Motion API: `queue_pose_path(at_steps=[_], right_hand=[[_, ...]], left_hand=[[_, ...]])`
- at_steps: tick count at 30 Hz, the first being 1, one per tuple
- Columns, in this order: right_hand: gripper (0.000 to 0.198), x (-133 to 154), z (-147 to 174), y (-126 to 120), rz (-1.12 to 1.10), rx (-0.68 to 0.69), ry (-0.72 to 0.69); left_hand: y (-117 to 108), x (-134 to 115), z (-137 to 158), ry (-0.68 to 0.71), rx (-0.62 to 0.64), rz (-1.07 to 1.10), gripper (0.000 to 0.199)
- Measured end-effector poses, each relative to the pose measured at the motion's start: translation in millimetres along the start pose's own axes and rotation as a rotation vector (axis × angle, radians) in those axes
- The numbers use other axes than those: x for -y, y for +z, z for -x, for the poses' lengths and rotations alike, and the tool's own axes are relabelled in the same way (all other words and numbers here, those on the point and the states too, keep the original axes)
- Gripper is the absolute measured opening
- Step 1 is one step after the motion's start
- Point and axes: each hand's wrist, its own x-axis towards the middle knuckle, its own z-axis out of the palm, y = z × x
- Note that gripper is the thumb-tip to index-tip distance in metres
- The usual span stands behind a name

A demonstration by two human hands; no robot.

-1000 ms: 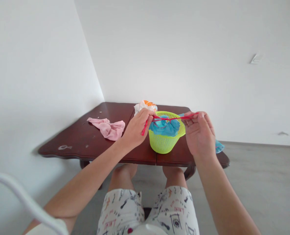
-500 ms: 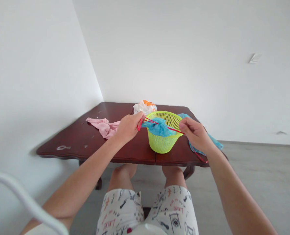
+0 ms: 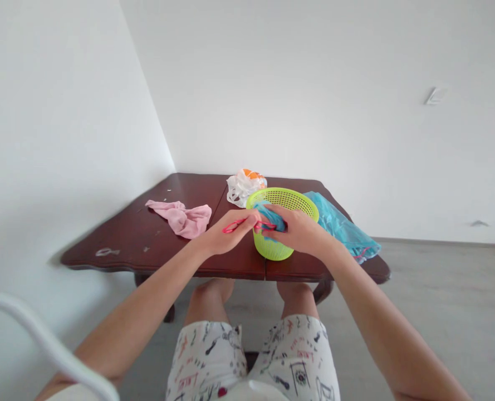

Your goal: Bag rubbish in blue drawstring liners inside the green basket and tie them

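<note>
My left hand (image 3: 233,230) is closed on a red drawstring (image 3: 233,226), whose loop sticks out past the fingers. Beside it my right hand (image 3: 297,225) wraps around a bunched blue plastic bag (image 3: 269,215) that the string belongs to. Both hands are over the front rim of a yellow-green mesh basket (image 3: 274,252), which stands upright on the table. The fingers hide part of the bag and of the basket's near side.
On the dark wooden table (image 3: 126,234) lie a pink cloth (image 3: 184,220) at the left and a white plastic bag with orange print (image 3: 245,185) behind the basket. Another blue plastic bag (image 3: 342,227) spreads flat at the right. White walls stand behind and to the left.
My right hand has moved left from the stretched drawstring and now grips the bunched bag beside my left hand. The string no longer spans between them.
</note>
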Motion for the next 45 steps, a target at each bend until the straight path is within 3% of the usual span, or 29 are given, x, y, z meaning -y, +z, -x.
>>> queue_pose_path(at_steps=[2, 5, 7, 10, 12, 16, 21, 27, 31, 34, 37, 42, 45], right_hand=[[0.014, -5.5, -17.8, 4.6, -0.043, 0.048, -0.021], [0.013, -16.8, -37.6, 3.4, -0.062, 0.023, -0.035], [0.013, -22.3, -44.8, -2.6, -0.069, -0.059, -0.065], [0.025, -27.1, -49.8, -14.1, -0.068, -0.202, -0.086], [0.026, -30.3, -51.2, -19.7, -0.059, -0.257, -0.099], [0.052, -41.3, -49.9, -22.0, 0.089, -0.217, -0.118], [0.091, -57.5, -53.9, -30.1, 0.305, -0.173, -0.248], [0.114, -59.2, -109.6, -81.5, 0.502, -0.525, -0.218], [0.114, -83.9, -160.1, -103.8, 0.595, -0.549, -0.135], [0.112, -125.8, -187.3, -90.6, 0.575, -0.524, -0.135], [0.106, -172.2, -199.3, -53.3, 0.475, -0.457, -0.089], [0.087, -227.5, -188.4, 23.7, 0.416, -0.26, -0.029], [0.077, -246.5, -173.9, 53.9, 0.407, -0.205, -0.047]], left_hand=[[0.1, -5.1, -5.6, 0.096, 0.051, -0.018, 0.053], [-0.6, 1.8, -13.3, 0.25, -0.054, -0.078, 0.031], [-0.2, 16.4, -15.8, 0.299, -0.188, -0.141, 0.038], [2.2, 46.2, -15.5, 0.232, -0.266, -0.222, 0.057], [3.8, 65.0, -14.0, 0.166, -0.243, -0.247, 0.053], [3.3, 88.3, -9.9, 0.131, -0.122, -0.332, 0.028], [1.4, 96.8, -3.9, 0.12, -0.091, -0.423, 0.034], [1.3, 104.6, -4.2, 0.12, -0.106, -0.399, 0.043], [-5.0, 107.8, 5.8, 0.116, -0.12, -0.387, 0.04], [-13.4, 107.1, 18.6, 0.105, -0.142, -0.402, 0.039], [-20.2, 103.9, 27.6, 0.095, -0.162, -0.429, 0.04], [-25.1, 98.7, 34.6, 0.068, -0.171, -0.452, 0.043], [-37.4, 108.9, 46.4, 0.077, -0.207, -0.518, 0.053]])
